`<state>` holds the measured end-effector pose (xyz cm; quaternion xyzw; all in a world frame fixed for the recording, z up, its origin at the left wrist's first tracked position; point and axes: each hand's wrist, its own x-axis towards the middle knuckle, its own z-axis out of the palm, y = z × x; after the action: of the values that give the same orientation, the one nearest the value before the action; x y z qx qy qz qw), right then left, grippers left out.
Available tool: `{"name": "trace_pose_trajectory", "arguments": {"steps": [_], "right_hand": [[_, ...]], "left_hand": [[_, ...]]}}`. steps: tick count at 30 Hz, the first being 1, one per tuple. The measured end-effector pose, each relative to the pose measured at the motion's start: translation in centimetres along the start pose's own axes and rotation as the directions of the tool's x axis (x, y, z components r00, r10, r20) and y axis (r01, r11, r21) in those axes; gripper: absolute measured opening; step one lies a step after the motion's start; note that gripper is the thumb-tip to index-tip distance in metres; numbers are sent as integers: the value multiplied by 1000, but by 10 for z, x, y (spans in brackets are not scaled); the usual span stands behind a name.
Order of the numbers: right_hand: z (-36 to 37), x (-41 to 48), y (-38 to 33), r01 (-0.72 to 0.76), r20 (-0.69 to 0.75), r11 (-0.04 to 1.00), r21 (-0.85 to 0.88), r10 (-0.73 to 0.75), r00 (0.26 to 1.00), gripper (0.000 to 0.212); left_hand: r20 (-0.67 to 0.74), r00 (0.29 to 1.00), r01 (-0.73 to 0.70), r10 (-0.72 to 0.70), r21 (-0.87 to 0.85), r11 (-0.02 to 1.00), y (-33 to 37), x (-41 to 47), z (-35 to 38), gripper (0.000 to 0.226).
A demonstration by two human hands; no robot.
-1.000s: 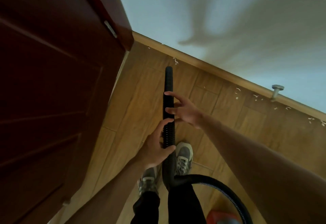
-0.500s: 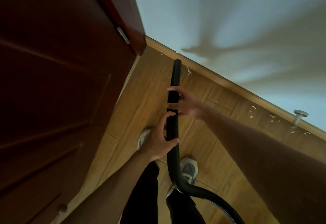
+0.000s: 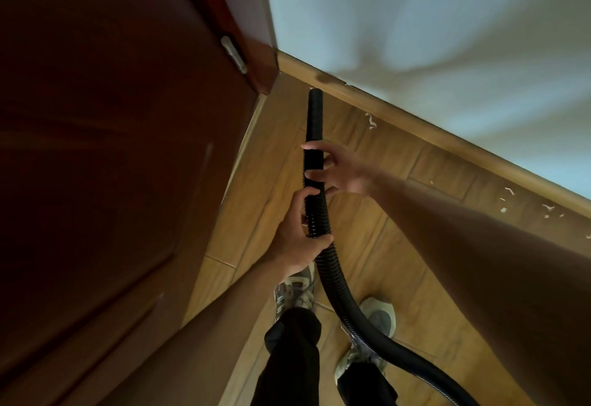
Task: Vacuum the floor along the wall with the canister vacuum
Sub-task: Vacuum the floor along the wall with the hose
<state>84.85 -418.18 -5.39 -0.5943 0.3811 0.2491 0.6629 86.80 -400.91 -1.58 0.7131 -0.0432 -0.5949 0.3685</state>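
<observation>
A black ribbed vacuum hose (image 3: 332,280) curves up from the lower right and ends in a smooth black nozzle (image 3: 315,116). The nozzle tip points into the floor corner where the wooden baseboard (image 3: 447,141) meets the door frame. My left hand (image 3: 295,239) grips the ribbed hose. Just above it my right hand (image 3: 340,170) holds the hose where it joins the nozzle, fingers curled round it. White paper scraps (image 3: 370,120) lie on the wood floor (image 3: 377,229) along the baseboard, with more scraps (image 3: 527,204) farther right. The canister is out of view.
A dark red-brown door (image 3: 112,165) fills the left side, with a metal hinge (image 3: 234,55) at its frame. A pale wall (image 3: 431,37) rises above the baseboard. My two shoes (image 3: 374,319) stand on the floor under the hose.
The nozzle tip has moved forward into the corner by the door frame. My view has shifted left, so the doorstop on the baseboard has left the frame. My feet have stepped.
</observation>
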Motion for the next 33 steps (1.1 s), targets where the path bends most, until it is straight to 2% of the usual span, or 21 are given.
{"name": "trace_pose_trajectory", "arguments": {"steps": [7,17,25,33], "right_hand": [[7,27,12,20,-46,996,93,-15,999,55],[1,51,12,-3,-133,993,115,18,991,47],[-7,28,28,-47,-169,975,218,85,982,50],[-15,-9,57,-88,-208,924,373,175,962,50]], "left_hand": [[11,999,44,-44,-10,999,-5,22,-10,72],[22,998,61,-60,-95,994,8,47,-6,67],[65,996,69,-68,-13,998,14,39,7,68],[190,974,111,-122,65,992,18,26,21,67]]}}
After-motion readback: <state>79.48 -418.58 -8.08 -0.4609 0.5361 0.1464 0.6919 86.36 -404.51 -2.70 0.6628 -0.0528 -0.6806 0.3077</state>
